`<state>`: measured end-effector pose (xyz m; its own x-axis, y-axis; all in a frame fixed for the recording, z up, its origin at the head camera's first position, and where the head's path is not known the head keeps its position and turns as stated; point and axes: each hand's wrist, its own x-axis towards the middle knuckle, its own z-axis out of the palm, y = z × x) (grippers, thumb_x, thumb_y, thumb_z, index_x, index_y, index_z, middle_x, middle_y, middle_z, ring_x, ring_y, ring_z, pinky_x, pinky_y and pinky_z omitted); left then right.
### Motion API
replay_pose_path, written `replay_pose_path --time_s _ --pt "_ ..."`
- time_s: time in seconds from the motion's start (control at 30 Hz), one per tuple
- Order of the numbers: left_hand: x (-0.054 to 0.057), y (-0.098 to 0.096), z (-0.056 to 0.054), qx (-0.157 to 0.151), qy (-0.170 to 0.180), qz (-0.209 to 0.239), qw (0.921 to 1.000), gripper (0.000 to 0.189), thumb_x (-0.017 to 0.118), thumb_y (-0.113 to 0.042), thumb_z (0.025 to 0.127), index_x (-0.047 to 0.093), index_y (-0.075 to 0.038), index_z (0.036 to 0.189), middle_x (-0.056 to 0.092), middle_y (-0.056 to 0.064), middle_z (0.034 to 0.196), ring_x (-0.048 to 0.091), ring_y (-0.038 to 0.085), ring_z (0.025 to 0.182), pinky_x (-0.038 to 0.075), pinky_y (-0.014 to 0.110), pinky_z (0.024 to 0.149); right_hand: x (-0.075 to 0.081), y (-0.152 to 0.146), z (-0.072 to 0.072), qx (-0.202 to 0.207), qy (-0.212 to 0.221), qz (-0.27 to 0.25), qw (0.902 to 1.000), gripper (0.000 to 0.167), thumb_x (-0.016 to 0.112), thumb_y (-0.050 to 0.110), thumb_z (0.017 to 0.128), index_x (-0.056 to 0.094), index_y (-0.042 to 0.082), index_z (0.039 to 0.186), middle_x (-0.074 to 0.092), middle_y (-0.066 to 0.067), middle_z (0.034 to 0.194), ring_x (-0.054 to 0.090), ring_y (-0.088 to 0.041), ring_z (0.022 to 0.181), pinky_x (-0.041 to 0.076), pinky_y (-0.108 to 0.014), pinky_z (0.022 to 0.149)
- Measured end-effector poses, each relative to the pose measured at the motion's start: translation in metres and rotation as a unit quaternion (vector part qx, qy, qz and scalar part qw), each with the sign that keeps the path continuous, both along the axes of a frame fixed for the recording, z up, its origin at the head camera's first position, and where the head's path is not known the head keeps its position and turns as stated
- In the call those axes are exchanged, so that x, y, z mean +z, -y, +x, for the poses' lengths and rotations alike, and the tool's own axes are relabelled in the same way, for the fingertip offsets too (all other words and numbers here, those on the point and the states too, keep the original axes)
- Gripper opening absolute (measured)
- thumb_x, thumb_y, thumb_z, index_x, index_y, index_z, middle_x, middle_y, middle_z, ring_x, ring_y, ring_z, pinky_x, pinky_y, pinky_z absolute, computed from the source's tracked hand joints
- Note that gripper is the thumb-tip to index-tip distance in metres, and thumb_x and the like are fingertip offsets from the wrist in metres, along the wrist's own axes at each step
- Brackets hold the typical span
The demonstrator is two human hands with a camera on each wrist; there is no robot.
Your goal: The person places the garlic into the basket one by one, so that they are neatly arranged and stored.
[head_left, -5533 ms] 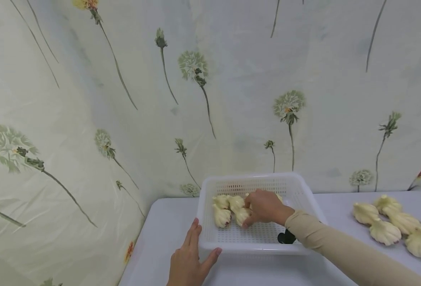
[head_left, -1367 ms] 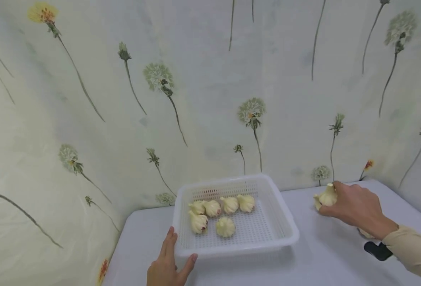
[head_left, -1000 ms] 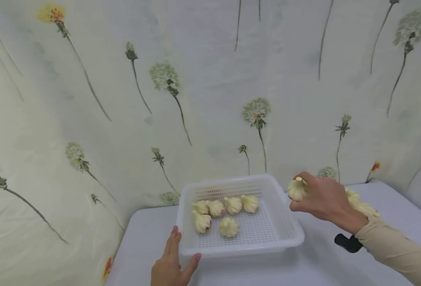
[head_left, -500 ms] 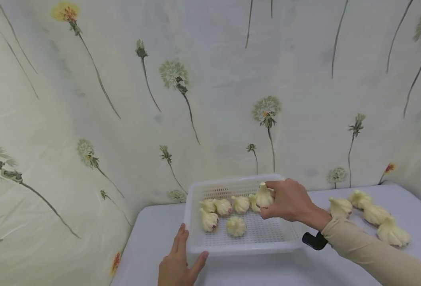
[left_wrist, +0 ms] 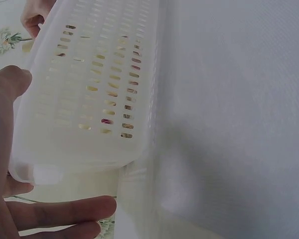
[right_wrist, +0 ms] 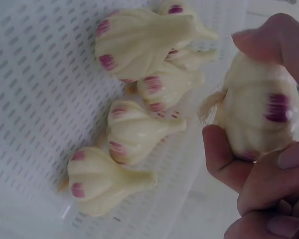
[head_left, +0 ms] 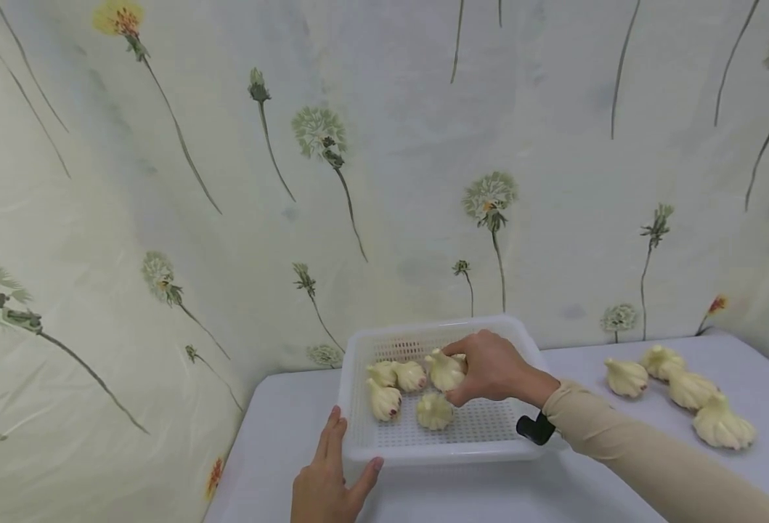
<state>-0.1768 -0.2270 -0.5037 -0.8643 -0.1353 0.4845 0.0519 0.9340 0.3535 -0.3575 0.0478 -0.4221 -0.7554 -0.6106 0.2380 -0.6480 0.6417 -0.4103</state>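
A white plastic basket (head_left: 449,456) with slotted walls holds several pale garlic bulbs (head_left: 434,412), some marked purple at the base. Inside its rim, my right hand (head_left: 495,367) grips another garlic bulb (right_wrist: 259,99) between thumb and fingers. In the head view this bulb overlaps the back row, hiding part of it; the right wrist view shows the bulb raised beside the row. My left hand (head_left: 332,472) rests at the basket's front left corner, thumb against the rim, fingers extended along the side. The left wrist view shows the thumb (left_wrist: 15,82) at the rim.
Several more garlic bulbs (head_left: 724,425) lie grouped on the white-covered table (head_left: 286,428), right of the basket. A flower-printed curtain (head_left: 410,181) hangs behind the table and along its left side. A black wrist camera (head_left: 536,428) sits under my right wrist, over the basket's right front part.
My right hand took a garlic bulb from the group on the right, carried it left over the basket and brought it lower. My left hand stays at the basket corner.
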Motion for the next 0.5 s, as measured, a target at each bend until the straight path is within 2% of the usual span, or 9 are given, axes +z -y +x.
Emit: replay_pose_path --time_s 0.1,0.2,0.3,0.4,0.5 --pt "0.0 0.001 -0.001 0.002 -0.003 -0.002 1.0 0.076 0.077 -0.059 0.09 0.06 -0.005 0.141 0.057 0.011 0.157 0.03 0.0 0.046 0.035 0.022 0.045 0.0 0.008 -0.005 0.02 0.013 0.01 0.9997 0.067 0.094 0.037 0.065 0.079 0.01 0.124 0.037 0.015 0.051 0.034 -0.003 0.053 0.029 -0.025 0.052" --pt "0.0 0.002 -0.001 0.002 -0.003 0.0 1.0 0.076 0.077 -0.059 0.09 0.06 -0.005 0.141 0.057 0.01 0.158 0.03 0.0 0.046 0.035 0.022 0.045 -0.001 0.013 -0.01 0.054 0.041 0.015 0.9976 0.069 0.097 0.039 0.065 0.079 0.009 0.125 0.056 0.017 0.061 0.047 0.0 0.056 0.038 -0.024 0.053" --pt "0.0 0.002 -0.001 0.004 0.003 0.001 1.0 0.077 0.075 -0.061 0.091 0.06 -0.005 0.141 0.057 0.01 0.158 0.029 0.0 0.046 0.035 0.022 0.045 -0.005 0.014 -0.014 0.084 0.073 0.021 0.9936 0.074 0.1 0.042 0.065 0.078 0.006 0.126 0.072 0.012 0.078 0.058 -0.003 0.061 0.048 -0.025 0.057" --pt "0.0 0.002 -0.001 0.003 0.011 0.003 0.9999 0.079 0.073 -0.064 0.092 0.059 -0.004 0.142 0.056 0.011 0.159 0.029 -0.001 0.045 0.034 0.022 0.045 -0.012 0.014 -0.018 0.097 0.088 0.032 0.9909 0.077 0.102 0.045 0.064 0.078 0.006 0.125 0.077 0.007 0.086 0.061 -0.004 0.063 0.051 -0.027 0.059" --pt "-0.001 0.001 -0.001 0.0 0.011 0.004 0.9999 0.078 0.072 -0.063 0.093 0.06 -0.004 0.142 0.056 0.011 0.159 0.028 -0.001 0.043 0.033 0.021 0.044 -0.022 0.011 -0.02 0.105 0.099 0.043 0.9885 0.079 0.103 0.046 0.062 0.078 0.005 0.124 0.078 0.005 0.087 0.063 -0.003 0.067 0.052 -0.028 0.062"
